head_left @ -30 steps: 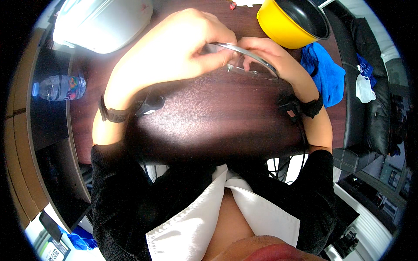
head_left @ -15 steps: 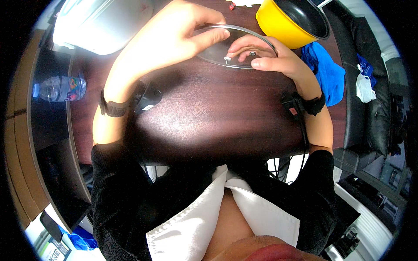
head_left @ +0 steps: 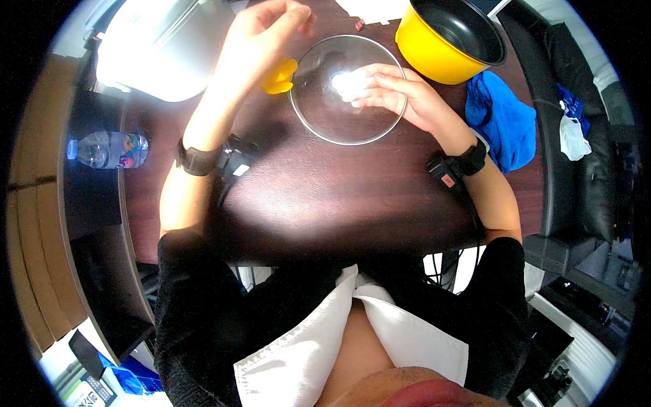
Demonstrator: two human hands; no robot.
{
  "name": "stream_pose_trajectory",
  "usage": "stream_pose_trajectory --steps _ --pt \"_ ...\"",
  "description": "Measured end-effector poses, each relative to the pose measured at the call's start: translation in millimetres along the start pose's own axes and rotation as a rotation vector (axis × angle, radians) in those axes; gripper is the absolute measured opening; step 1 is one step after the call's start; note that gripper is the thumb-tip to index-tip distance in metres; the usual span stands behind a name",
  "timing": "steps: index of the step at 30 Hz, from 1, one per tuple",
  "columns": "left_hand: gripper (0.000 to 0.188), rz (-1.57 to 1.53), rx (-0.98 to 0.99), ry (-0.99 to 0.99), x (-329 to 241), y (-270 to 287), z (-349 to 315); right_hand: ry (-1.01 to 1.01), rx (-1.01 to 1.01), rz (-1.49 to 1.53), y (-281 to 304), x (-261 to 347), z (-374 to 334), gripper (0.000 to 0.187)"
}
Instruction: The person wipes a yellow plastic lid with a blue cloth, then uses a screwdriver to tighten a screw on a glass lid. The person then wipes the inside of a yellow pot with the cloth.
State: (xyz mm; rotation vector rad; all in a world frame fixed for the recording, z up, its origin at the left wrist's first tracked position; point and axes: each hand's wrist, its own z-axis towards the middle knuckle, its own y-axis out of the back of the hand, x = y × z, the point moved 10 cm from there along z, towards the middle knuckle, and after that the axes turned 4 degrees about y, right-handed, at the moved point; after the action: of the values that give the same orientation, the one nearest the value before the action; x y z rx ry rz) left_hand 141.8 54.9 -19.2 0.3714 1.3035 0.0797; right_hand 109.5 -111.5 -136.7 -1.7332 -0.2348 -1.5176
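A round clear glass lid (head_left: 317, 119) with a thin metal rim is over the upper middle of the dark table. My right hand (head_left: 400, 93) holds it, fingers gathered near its centre, where a bright glare hides the knob. Part of this hand shows through the glass. Up and left of the lid, my left hand (head_left: 268, 28) is apart from it, its fingers curled in toward the thumb; whatever may be between them is hidden. A yellow object (head_left: 279, 76), partly covered by my left wrist, is beside the lid's left edge.
A yellow pot (head_left: 434, 54) with a black inside stands at the far right, a blue cloth (head_left: 502, 122) below it. A large white appliance (head_left: 159, 51) is at the far left, with a plastic bottle (head_left: 112, 150) nearer. White paper (head_left: 373, 9) lies at the back.
My left hand has let go of the lid's rim and moved up and left. The lid has turned to show its full circle, still in my right hand. The yellow object has come into view.
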Motion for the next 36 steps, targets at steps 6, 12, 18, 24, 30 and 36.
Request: stream_pose_trajectory --steps 6,12,18,24,30,36 --pt "0.015 -0.563 -0.040 0.238 56.8 -11.9 1.3 -0.037 -0.005 0.202 20.9 -20.3 3.1 0.036" --pt "0.010 -0.822 -0.061 0.359 117.5 -17.2 1.3 -0.026 0.021 0.360 26.7 -27.1 8.5 0.039" --pt "0.008 -0.576 0.021 0.300 114.2 -19.8 -12.3 -0.017 -0.032 0.429 29.3 -26.3 9.1 0.041" --pt "0.011 0.047 0.077 0.104 76.9 -19.6 -22.1 -0.030 -0.046 0.473 33.3 -29.7 11.1 0.041" --pt "0.027 0.772 0.360 0.140 55.4 -21.3 -45.3 -0.030 -0.078 0.481 35.3 -29.9 9.4 0.042" --pt "0.031 0.972 0.379 0.197 77.7 -19.8 -48.1 -0.043 -0.075 0.457 33.2 -27.7 10.5 0.042"
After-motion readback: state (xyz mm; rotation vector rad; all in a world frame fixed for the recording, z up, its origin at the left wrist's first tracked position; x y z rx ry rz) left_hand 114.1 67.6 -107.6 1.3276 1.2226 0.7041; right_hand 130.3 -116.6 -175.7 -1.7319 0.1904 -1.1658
